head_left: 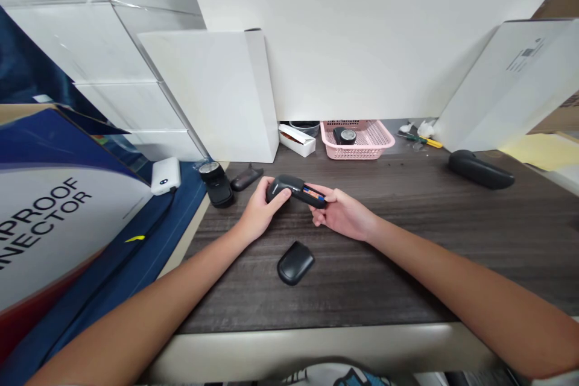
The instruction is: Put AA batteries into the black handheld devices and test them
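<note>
A black handheld device (289, 184) is held above the table, its compartment uncovered toward the right end. Inside the compartment lies an orange and blue battery (313, 193); whether there is more than one I cannot tell. My left hand (263, 208) is closed around the device's rounded left end, thumb on top. At the compartment end, my right hand (341, 212) grips the device, with the thumb and fingers close to the battery. Below both hands, a loose black curved cover (295, 263) rests on the table, touched by neither hand.
On the dark wood table (384, 271) stand a black shaver-like device (216, 184) and a small dark piece (246, 177) at left. Toward the back are a pink basket (357, 151) and a small white box (297, 140). A black case (480, 169) lies right, near a yellow-handled tool (420, 139).
</note>
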A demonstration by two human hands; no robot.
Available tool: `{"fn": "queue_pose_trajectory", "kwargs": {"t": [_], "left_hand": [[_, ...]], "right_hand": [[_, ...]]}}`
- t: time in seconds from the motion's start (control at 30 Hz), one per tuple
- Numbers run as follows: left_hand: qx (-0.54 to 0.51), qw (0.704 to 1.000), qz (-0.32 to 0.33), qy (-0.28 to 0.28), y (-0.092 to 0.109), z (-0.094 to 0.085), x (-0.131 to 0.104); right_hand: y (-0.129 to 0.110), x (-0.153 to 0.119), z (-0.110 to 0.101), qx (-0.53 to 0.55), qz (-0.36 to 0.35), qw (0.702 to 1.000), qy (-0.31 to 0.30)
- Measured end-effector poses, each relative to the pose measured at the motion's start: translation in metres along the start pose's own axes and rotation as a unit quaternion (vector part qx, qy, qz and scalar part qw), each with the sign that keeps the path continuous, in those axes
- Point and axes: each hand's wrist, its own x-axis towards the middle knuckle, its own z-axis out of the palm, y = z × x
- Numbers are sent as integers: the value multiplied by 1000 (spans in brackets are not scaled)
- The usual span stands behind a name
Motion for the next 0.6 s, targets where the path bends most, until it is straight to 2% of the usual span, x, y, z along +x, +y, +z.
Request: {"fn": "queue_pose_trajectory", "kwargs": {"t": [0.1, 0.3, 0.37, 0.43, 0.53, 0.6], "left_hand": [[-8, 1000, -9, 13, 0, -2, 3], [-5, 999, -26, -39, 10, -1, 3], [-20, 999, -30, -39, 13, 0, 3], [-37, 998, -27, -39, 14, 0, 2], [-51, 998, -15, -39, 12, 0, 2], [-53, 998, -8, -36, 9, 0, 2]], "right_hand": [[-2, 0, -3, -24, -13, 999, 32], [2, 1, -2, -56, -49, 996, 42], [4, 3, -2, -65, -70, 993, 69], [4, 5, -5, -75, -99, 985, 121], [2, 8, -18, -155, -163, 953, 200], [0, 9, -28, -304, -205, 902, 228]]}}
